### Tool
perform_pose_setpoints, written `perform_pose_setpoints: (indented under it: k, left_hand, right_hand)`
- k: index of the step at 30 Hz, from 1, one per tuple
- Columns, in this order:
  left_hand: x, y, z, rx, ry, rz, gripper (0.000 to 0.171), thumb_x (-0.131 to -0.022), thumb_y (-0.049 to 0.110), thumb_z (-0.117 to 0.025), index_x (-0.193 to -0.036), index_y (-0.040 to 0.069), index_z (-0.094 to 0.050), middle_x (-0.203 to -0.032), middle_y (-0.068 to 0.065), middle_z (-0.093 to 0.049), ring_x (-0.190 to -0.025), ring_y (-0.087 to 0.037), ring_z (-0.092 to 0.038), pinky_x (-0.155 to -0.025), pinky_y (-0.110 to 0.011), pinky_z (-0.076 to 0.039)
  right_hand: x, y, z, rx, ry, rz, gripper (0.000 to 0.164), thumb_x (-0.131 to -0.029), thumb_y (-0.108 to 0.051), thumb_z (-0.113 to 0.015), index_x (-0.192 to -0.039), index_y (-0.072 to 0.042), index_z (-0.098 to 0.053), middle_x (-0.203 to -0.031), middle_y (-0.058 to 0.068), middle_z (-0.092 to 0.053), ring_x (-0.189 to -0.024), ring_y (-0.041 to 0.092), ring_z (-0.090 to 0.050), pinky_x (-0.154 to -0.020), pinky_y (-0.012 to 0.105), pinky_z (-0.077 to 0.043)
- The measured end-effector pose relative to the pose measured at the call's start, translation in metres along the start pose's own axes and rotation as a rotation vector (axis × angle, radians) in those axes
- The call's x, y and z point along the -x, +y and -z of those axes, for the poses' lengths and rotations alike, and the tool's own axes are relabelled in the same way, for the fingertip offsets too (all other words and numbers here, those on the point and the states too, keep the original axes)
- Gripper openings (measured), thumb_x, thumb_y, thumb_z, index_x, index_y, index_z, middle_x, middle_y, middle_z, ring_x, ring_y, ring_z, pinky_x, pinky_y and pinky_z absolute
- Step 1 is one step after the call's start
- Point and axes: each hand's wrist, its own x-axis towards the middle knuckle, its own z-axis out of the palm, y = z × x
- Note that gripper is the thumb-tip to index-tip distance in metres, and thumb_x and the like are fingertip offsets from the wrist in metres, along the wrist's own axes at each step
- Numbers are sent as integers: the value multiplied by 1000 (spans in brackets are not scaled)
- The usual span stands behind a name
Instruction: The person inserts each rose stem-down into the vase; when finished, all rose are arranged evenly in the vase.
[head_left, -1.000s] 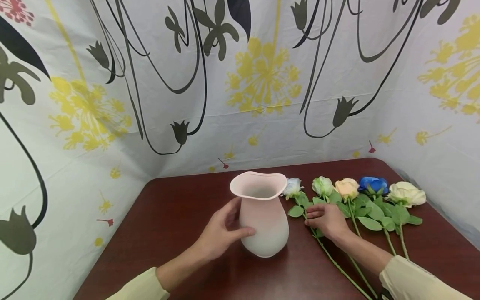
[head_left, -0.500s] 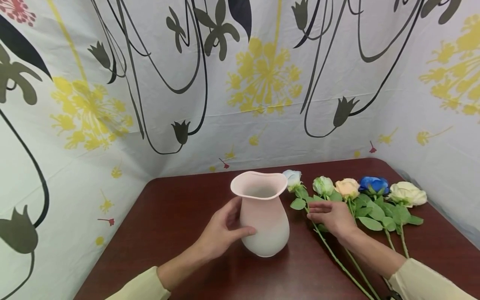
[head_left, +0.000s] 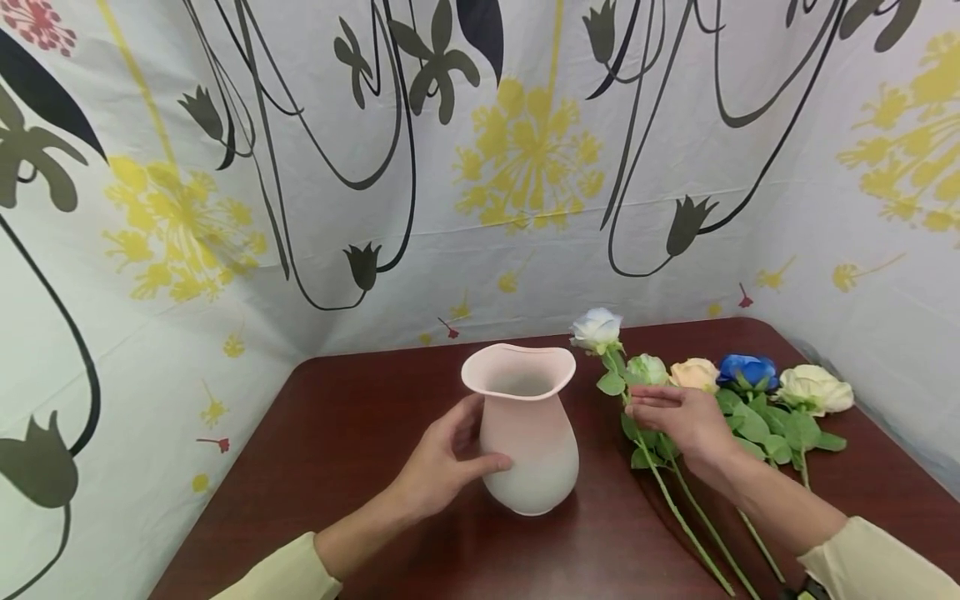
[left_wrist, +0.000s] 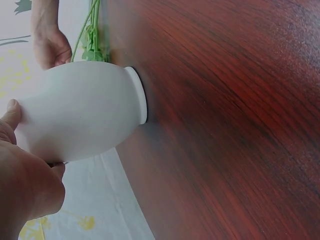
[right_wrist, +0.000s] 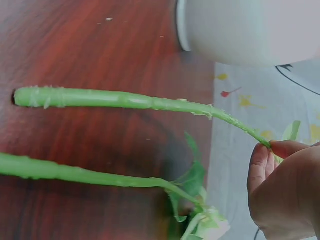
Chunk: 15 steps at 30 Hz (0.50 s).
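Our right grip (head_left: 678, 423), right of centre in the head view, is closed in a pinch on the upper stem of the pale blue rose (head_left: 597, 331), whose bloom stands above the table's far edge in that picture. Our left grip (head_left: 446, 467) grasps the vase (head_left: 529, 454) at its left side, thumb in front, just below the frame's centre; the vase is upright on the table (head_left: 360, 433). Farther right lie the green-white rose (head_left: 648, 372), the peach rose (head_left: 695, 374), the blue rose (head_left: 747, 369) and the cream rose (head_left: 815, 388). We judge the step in hand to be picking out one rose while bracing the vase.

In the left wrist view, turned sideways, our left grip at the lower left spans the vase, and its base meets the table near the middle of the frame.

In the right wrist view, our fingertips at the right edge pinch the stem, its cut end reaching far left. Whether that end touches the table we cannot tell. Another stem runs below it, apart. The next move, as we judge it, calls for raising the cut end above the vase's rim without dragging the neighbouring stem.
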Motion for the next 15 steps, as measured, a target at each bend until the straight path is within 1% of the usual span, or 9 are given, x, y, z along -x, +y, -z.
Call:
perform_pose_setpoints:
  k: [5, 9, 12, 15]
  left_hand:
    - [0, 0, 1, 17, -7, 8, 82, -88, 11, -90, -158, 22, -49, -149, -1, -60, -133, -20, -60, -109, -35, -50]
    - [0, 0, 2, 20, -10, 13, 81, -88, 11, -89, -157, 22, -49, -149, -2, -60, -132, -21, -61, -109, -36, -51]
    - [0, 0, 2, 18, -9, 15, 81, -88, 11, -89, -157, 22, -49, -149, -2, -61, -132, -21, -61, -109, -36, -51]
    - [0, -1, 2, 20, -10, 13, 81, -88, 11, -89, -157, 22, -49, -149, -2, -61, -132, -21, -61, -109, -36, -51]
  right_hand:
    - [-1, -12, 4, -84, -17, 24, 53, -104, -8, -69, -145, 18, -50, -100, -4, -79, -91, 3, -75, -81, 26, -61]
    - [-1, -24, 8, -148, -8, 50, 55, -104, -9, -69, -147, 18, -47, -99, -10, -78, -91, 3, -75, -82, 23, -60]
    - [0, -34, 12, -192, -1, 52, 53, -103, -14, -73, -146, 12, -53, -103, -13, -77, -94, 4, -75, -84, 22, -60]
    - [3, -44, 17, -274, -5, 44, 37, -101, -16, -76, -134, -1, -67, -105, -12, -76, -96, 6, -75, -87, 21, -59]
